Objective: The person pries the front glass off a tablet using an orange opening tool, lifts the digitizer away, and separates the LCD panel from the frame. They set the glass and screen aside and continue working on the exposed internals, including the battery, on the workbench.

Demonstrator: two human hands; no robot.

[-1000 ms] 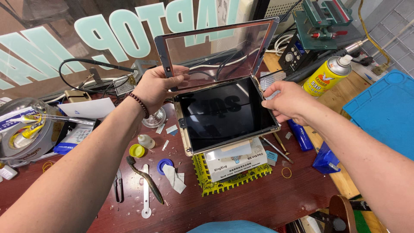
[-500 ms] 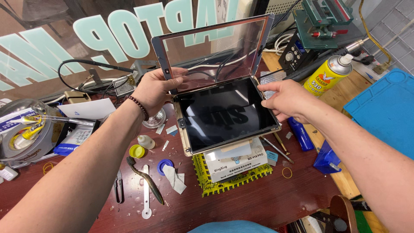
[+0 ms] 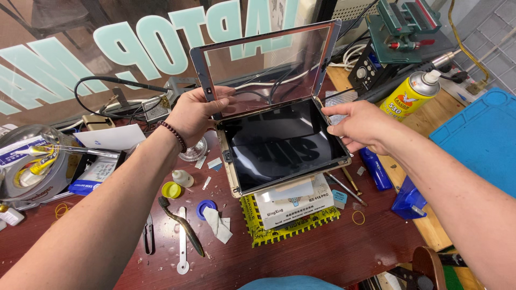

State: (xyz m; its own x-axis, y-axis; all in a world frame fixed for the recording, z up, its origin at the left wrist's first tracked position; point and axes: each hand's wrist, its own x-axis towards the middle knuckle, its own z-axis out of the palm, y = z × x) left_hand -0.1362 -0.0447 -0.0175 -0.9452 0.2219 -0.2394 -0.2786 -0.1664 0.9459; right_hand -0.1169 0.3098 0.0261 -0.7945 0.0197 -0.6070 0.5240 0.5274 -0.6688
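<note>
A tablet body (image 3: pixel 282 145) with a dark screen rests tilted on a white box (image 3: pixel 301 201) and a yellow mat (image 3: pixel 290 223). Its clear glass front panel (image 3: pixel 266 62) stands lifted upright from the far edge, cracked near the right. My left hand (image 3: pixel 196 110) grips the lower left corner of the glass panel. My right hand (image 3: pixel 363 126) holds the tablet body's right edge with its fingertips.
A yellow spray can (image 3: pixel 411 94) and a green vise (image 3: pixel 406 27) stand at the back right. A blue mat (image 3: pixel 478 139) lies right. Tape rolls (image 3: pixel 32 161), a small bottle (image 3: pixel 181 178), tweezers (image 3: pixel 183 239) and pry tools lie on the red-brown table (image 3: pixel 322 258). Cables run behind.
The glass panel has tilted slightly further up and left. My right hand has shifted a little along the tablet's right edge.
</note>
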